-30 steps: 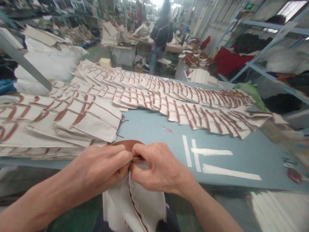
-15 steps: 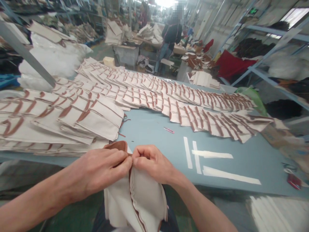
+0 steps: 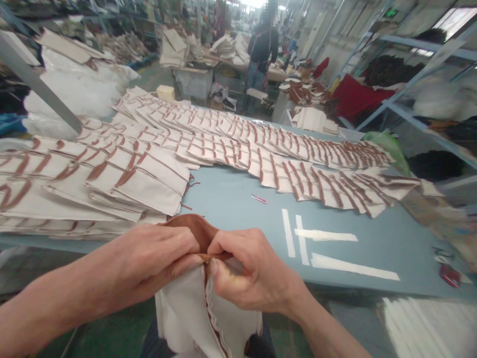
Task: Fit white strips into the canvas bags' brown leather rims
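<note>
A cream fabric piece (image 3: 182,308) with brown trim hangs between my hands at the table's front edge. Its brown band (image 3: 203,233) bows open at the top, and a wavy seam runs down its middle. My left hand (image 3: 164,253) pinches the brown edge just left of that seam. On the other side, my right hand (image 3: 246,268) grips the same edge between thumb and bent forefinger. The fingertips of both hands nearly meet at the seam's top. The lower end of the piece drops over my lap.
Overlapping cream pieces with brown straps (image 3: 149,184) cover the table's left and back. On the blue tabletop (image 3: 231,199) lie small pink-handled snips (image 3: 259,199), several pale strips (image 3: 354,266) and a red object (image 3: 450,275). A person (image 3: 261,54) stands farther back.
My right hand has shifted its pinch onto the brown edge, thumb now in front. The brown band has opened wider across both hands, and the piece sits slightly lower.
</note>
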Available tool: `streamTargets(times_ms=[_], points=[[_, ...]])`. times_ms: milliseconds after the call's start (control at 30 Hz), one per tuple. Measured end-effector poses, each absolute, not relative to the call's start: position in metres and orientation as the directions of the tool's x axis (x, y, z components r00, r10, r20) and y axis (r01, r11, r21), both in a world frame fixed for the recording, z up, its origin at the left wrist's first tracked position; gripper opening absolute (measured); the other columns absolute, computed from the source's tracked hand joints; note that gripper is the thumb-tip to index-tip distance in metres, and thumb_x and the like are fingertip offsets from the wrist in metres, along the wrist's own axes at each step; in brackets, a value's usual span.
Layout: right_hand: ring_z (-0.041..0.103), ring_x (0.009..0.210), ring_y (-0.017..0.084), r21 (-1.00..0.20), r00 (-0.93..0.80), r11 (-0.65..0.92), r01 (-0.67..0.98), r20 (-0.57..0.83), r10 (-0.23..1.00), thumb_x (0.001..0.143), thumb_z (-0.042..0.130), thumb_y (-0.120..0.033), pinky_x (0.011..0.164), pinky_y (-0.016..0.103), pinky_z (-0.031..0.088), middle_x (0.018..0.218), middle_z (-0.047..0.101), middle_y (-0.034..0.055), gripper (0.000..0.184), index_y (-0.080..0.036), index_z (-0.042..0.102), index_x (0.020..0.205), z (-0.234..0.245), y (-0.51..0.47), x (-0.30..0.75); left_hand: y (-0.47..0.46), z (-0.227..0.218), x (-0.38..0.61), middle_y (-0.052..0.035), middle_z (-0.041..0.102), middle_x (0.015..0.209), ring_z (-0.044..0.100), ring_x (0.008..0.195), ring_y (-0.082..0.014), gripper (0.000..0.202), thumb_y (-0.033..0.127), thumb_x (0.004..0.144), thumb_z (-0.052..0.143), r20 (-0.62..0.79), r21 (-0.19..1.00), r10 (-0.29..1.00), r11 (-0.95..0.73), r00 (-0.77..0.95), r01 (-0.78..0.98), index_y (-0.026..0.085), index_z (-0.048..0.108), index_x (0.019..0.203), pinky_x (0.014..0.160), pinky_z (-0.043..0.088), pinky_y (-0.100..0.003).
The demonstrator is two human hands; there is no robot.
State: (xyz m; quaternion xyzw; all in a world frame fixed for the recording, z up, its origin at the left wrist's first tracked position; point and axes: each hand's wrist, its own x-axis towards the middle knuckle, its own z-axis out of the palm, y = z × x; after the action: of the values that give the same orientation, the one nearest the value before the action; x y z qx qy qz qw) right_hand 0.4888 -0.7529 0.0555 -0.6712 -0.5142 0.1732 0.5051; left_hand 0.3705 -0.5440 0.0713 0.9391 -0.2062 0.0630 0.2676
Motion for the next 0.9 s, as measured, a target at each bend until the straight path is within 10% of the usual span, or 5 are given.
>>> streamTargets(times_ms=[133,300,667,900], points=[[0.035,0.049,0.008,-0.943,0.458,0.03,0.333,0.189,0.869,0.077,0.051,-0.02,0.052,0.022,0.031,0.058,0.043,-0.0086,0.007,-0.023,0.05,0.071,0.045,-0.755,0.487,-0.551,0.051,0.376,0.0072,0.051,0.065,0.047,0.052,-0.0144,0.035,0.022,0.117,0.043,0.441,0.323,-0.359,-0.792,0.823,-0.518,0.026,0.043,0.083,0.054,0.03,-0.033],[0.032,0.048,0.008,-0.984,0.434,0.045,0.173,0.117,0.893,0.074,0.053,-0.019,0.048,0.021,0.029,0.056,0.04,-0.0103,0.005,-0.023,0.052,0.071,0.035,-0.757,0.489,-0.555,0.051,0.379,0.0064,0.058,0.071,0.054,0.057,-0.0134,0.033,0.029,0.121,0.035,0.364,0.383,-0.381,-0.771,0.85,-0.509,0.025,0.048,0.091,0.058,0.037,-0.028],[0.062,0.068,0.014,-0.789,0.223,0.153,0.595,0.345,0.912,0.098,0.058,-0.019,0.068,0.026,0.045,0.077,0.073,-0.0007,0.014,-0.023,0.064,0.086,0.049,-0.776,0.497,-0.563,0.082,0.385,0.0086,0.053,0.07,0.048,0.061,-0.0095,0.037,0.03,0.109,0.064,0.021,0.73,-0.372,-0.628,0.928,-0.268,0.022,0.05,0.076,0.055,0.034,-0.023],[0.069,0.076,0.017,-0.798,0.268,0.11,0.593,0.324,0.907,0.089,0.068,-0.019,0.079,0.029,0.049,0.083,0.078,0.0008,0.003,-0.021,0.069,0.087,0.052,-0.789,0.513,-0.582,0.074,0.376,0.0093,0.044,0.061,0.039,0.053,-0.0095,0.035,0.013,0.105,0.047,0.176,0.56,-0.355,-0.731,0.918,-0.39,0.023,0.038,0.072,0.054,0.026,-0.031]])
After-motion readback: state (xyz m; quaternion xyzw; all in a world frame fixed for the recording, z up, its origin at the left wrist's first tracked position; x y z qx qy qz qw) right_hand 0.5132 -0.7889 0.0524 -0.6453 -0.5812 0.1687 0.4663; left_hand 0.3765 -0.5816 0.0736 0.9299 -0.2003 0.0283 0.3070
